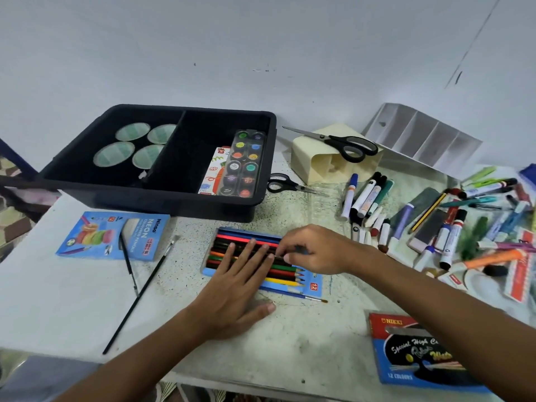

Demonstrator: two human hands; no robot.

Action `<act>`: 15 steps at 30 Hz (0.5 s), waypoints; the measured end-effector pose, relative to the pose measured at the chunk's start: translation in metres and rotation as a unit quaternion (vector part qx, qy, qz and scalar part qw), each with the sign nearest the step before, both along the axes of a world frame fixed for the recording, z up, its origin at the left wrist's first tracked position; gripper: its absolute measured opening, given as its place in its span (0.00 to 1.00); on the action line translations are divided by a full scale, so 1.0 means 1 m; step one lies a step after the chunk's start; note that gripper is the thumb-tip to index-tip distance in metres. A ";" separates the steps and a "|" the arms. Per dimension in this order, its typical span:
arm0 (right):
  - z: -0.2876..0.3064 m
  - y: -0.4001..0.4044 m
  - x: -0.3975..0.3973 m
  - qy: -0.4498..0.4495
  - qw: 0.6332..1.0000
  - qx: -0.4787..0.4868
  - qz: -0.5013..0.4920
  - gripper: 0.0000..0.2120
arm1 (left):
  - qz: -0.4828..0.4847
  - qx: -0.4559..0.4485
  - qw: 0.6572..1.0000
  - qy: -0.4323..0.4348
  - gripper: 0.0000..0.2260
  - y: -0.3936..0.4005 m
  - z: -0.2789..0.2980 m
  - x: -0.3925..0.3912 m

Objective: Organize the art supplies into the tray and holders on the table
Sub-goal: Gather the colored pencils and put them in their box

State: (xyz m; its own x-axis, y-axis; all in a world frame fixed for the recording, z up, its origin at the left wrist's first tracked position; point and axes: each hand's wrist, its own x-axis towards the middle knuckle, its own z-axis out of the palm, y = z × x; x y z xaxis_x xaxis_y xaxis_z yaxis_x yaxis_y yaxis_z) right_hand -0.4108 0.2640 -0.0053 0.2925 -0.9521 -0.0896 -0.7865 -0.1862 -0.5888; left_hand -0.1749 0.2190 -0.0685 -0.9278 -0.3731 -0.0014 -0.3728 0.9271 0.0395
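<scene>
- Coloured pencils [285, 274]: laid in an open blue sleeve marked "12", mid-desk [304, 338].
- Left hand [237, 285]: laid flat over the pencils, fingers [246, 256] straight and spread.
- Right hand [316, 250]: fingertips pinched on one pencil in the row.
- Black tray [162, 198]: four round tins held in the left compartment, a watercolour palette [242, 163] in the right.
- Blue box [116, 236]: lettered "Ninso NEON", "12"; left of the pencils.
- Red-and-blue box [412, 352]: lettered "NIKKI", "12 COLOURS"; near edge.
- Markers [368, 195]: heaped at right.

Soft, even, cool light — faint shadows, slight softness, wide-angle bending at edges.
</scene>
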 end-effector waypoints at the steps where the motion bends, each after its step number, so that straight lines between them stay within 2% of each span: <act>1: 0.000 0.003 0.001 0.004 1.000 -0.020 0.006 0.08 | 0.002 0.002 1.000 0.000 0.35 0.000 0.001 0.000; 8: -0.010 0.029 -0.010 -0.044 0.992 -0.118 -0.022 0.08 | 0.022 0.018 0.999 0.029 0.35 0.005 0.003 0.002; 12: -0.019 0.047 -0.018 -0.061 0.986 -0.137 -0.070 0.10 | 0.019 0.018 0.999 0.026 0.33 0.004 0.001 0.002; 15: -0.021 0.055 -0.018 -0.040 0.983 -0.161 -0.084 0.10 | 0.011 0.024 0.999 0.019 0.32 0.003 0.002 0.001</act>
